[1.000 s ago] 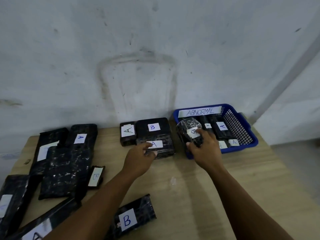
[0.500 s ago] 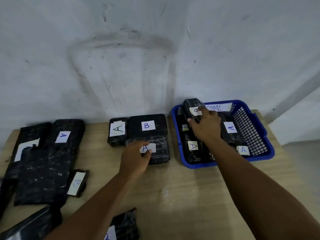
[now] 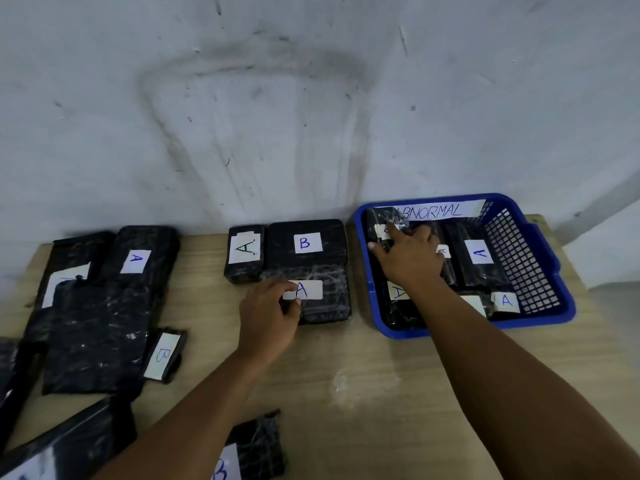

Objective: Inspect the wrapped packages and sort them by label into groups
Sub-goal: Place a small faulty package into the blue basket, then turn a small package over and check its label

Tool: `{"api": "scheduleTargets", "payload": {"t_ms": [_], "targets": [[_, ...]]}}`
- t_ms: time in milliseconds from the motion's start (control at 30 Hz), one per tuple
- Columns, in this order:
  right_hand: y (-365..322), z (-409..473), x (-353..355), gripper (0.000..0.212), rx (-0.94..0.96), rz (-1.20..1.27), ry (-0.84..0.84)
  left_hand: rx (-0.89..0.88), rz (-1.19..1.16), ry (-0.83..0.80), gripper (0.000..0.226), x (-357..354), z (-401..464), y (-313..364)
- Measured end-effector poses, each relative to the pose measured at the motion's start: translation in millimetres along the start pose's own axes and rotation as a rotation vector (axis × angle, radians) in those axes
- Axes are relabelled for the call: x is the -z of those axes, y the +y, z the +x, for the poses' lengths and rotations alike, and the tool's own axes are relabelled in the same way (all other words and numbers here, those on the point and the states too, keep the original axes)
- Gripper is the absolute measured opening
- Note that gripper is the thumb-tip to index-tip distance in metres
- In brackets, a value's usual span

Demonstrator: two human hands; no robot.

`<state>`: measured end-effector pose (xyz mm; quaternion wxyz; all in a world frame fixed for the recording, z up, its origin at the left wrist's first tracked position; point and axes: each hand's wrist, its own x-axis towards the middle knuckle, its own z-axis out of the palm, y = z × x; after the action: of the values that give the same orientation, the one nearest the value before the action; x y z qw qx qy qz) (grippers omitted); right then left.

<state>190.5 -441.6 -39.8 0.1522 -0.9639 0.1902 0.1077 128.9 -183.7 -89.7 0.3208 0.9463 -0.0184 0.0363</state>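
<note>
My right hand (image 3: 410,256) reaches into the blue basket (image 3: 564,308) marked ABNORMAL and holds a small black wrapped package (image 3: 382,218) at its back left corner, thumb at the side and fingers over its white label. Beneath and beside it lie several black packages labelled A (image 3: 479,252). My left hand (image 3: 270,317) pinches the left end of a black package with an A label (image 3: 323,299) on the wooden table (image 3: 381,393). This package leans against a larger package labelled B (image 3: 306,244), next to a small A package (image 3: 244,252).
At the left lies a pile of black packages, one labelled A (image 3: 135,261), with a small B package (image 3: 162,355) at its right edge. Another B package (image 3: 256,448) lies at the near edge, partly behind my left forearm. A white wall rises right behind the table.
My right hand carried the small package from the basket's front edge to its back left corner and lowered it there. My left hand stayed at the A package.
</note>
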Motion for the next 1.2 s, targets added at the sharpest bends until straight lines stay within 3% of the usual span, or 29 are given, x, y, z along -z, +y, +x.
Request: {"api": "scheduleTargets", "payload": {"t_ms": [100, 167, 300, 400, 467, 567, 700, 800, 1000, 1100, 1200], "targets": [[-3, -3, 2, 0.073, -0.021, 0.013, 0.002, -0.02, 0.021, 0.018, 0.023, 4, -6, -3], [-7, -12, 0, 0.074, -0.022, 0.087, 0.113, -0.016, 0.05, 0.036, 0.023, 11, -12, -7], [-36, -56, -23, 0.063, 0.236, 0.228, 0.458, 0.047, 0.137, 0.117, 0.018, 34, -34, -40], [-60, -103, -55, 0.05, 0.439, 0.316, 0.557, 0.193, 0.206, 0.244, 0.018, 57, -55, -77], [-76, -137, -84, 0.044, 0.541, 0.373, 0.486, 0.318, 0.324, 0.285, 0.019, 73, -69, -99], [-93, -179, -130, 0.04, 0.6, 0.402, 0.245, 0.408, 0.515, 0.239, 0.04, 90, -87, -125], [-98, -208, -171, 0.048, 0.499, 0.248, -0.108, 0.293, 0.704, 0.101, 0.066, 96, -96, -153], [-95, -216, -181, 0.054, 0.452, 0.183, -0.187, 0.205, 0.718, 0.081, 0.062, 96, -95, -158], [-103, -216, -176, 0.057, 0.411, 0.104, -0.211, 0.131, 0.584, -0.004, 0.056, 88, -98, -150], [-109, -214, -168, 0.058, 0.392, 0.148, -0.239, 0.173, 0.308, 0.007, 0.061, 103, -87, -139], [-125, -207, -146, 0.053, 0.36, 0.312, -0.235, 0.065, 0.011, 0.043, 0.074, 136, -64, -120]]}}
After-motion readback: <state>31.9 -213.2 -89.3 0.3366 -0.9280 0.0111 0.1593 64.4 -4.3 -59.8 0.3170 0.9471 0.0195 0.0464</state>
